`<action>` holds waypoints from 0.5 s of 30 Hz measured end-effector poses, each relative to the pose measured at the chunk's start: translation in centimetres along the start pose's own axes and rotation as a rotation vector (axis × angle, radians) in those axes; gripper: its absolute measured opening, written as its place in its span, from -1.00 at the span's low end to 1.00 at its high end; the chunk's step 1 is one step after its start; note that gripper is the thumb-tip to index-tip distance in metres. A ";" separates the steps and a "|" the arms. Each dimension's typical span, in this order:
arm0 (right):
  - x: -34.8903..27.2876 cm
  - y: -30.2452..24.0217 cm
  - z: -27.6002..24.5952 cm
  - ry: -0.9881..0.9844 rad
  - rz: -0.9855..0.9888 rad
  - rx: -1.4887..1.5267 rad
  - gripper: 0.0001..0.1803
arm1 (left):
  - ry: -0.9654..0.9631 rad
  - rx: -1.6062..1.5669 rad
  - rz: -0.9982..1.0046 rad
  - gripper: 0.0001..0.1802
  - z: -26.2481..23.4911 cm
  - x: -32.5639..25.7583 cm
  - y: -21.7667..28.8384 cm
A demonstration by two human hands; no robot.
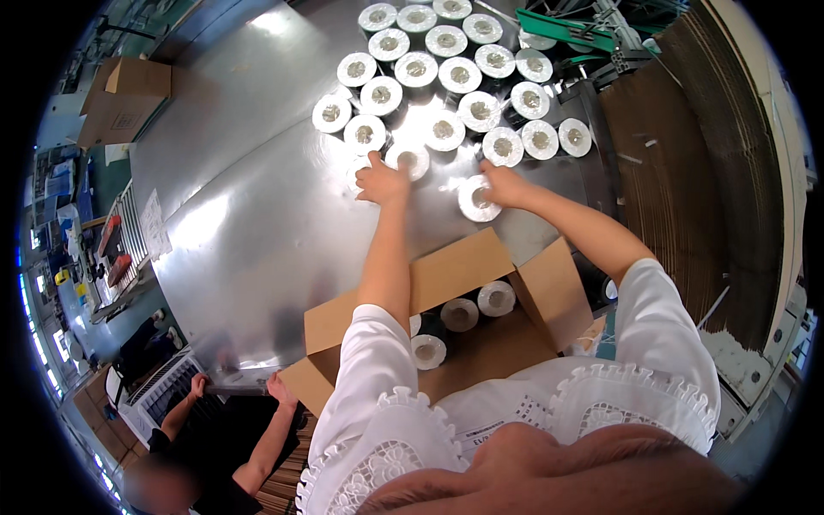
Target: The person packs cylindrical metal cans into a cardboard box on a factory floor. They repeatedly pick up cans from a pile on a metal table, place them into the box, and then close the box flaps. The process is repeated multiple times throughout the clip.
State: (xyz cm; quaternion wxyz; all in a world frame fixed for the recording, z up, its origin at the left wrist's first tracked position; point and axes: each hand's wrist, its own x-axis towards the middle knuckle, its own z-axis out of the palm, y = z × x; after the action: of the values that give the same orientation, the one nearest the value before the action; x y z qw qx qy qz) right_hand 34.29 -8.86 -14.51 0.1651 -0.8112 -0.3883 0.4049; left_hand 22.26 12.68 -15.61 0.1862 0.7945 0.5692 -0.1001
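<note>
Many upright rolls [416,70] with white round ends, hollow cores and dark sides stand on a metal table. My left hand [383,182] is closed around a roll [354,176] at the near left of the group, mostly hidden by the fingers. Another roll [410,160] stands just right of that hand. My right hand [508,187] grips a roll [475,201] at its right side, apart from the group. Below my hands is an open cardboard box [446,268], its flaps spread, with several rolls [496,299] along its far and left sides.
Green-and-metal machinery [566,30] borders the table's far right. Stacked brown cardboard [678,172] stands at the right. A closed-looking carton [129,99] sits at the far left. At lower left, a co-worker's hands [279,390] are at the table edge [245,378].
</note>
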 end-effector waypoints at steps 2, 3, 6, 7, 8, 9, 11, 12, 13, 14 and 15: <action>-1.0 2.5 0.0 0.129 0.198 -0.025 -0.33 | 0.033 0.028 0.051 -0.34 0.9 -0.1 0.2; -1.3 3.8 0.5 0.195 0.299 -0.033 -0.30 | 0.067 0.066 0.077 -0.35 1.2 -0.4 0.5; -1.3 4.3 0.3 0.242 0.289 -0.010 -0.21 | -0.068 0.083 0.181 -0.37 0.8 1.1 -1.0; -0.9 4.5 1.0 0.303 0.241 -0.014 -0.15 | -0.150 0.068 0.211 -0.38 -0.1 2.2 -1.9; -1.1 4.8 1.2 0.289 0.228 -0.019 -0.13 | -0.250 -0.013 0.236 -0.42 -2.6 1.5 -2.1; -1.2 5.1 1.2 0.274 0.212 -0.028 -0.11 | -0.269 -0.080 0.283 -0.42 -4.3 1.1 -2.8; -0.7 5.1 0.7 0.186 0.164 -0.072 -0.08 | -0.295 -0.268 0.300 -0.48 -8.0 0.2 -5.4; -0.3 5.0 0.5 0.182 0.135 -0.093 -0.11 | -0.311 -0.389 0.281 -0.54 -9.9 -0.5 -7.1; -0.3 4.9 0.3 0.180 0.115 -0.105 -0.14 | -0.341 -0.506 0.340 -0.59 -13.8 -2.8 -7.6; -0.6 5.1 0.0 0.184 0.105 -0.115 -0.17 | -0.380 -0.621 0.409 -0.65 -18.3 -5.7 -7.8; -0.3 6.2 0.4 0.224 0.052 -0.101 -0.21 | -0.339 -0.731 0.445 -0.66 -21.2 -8.2 -8.9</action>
State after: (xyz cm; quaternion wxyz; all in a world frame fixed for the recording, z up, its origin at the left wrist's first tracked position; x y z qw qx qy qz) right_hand 36.97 -13.13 -18.21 0.1557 -0.8683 -0.3664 0.2958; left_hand 10.02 16.78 5.13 0.5617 0.7521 0.3442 0.0212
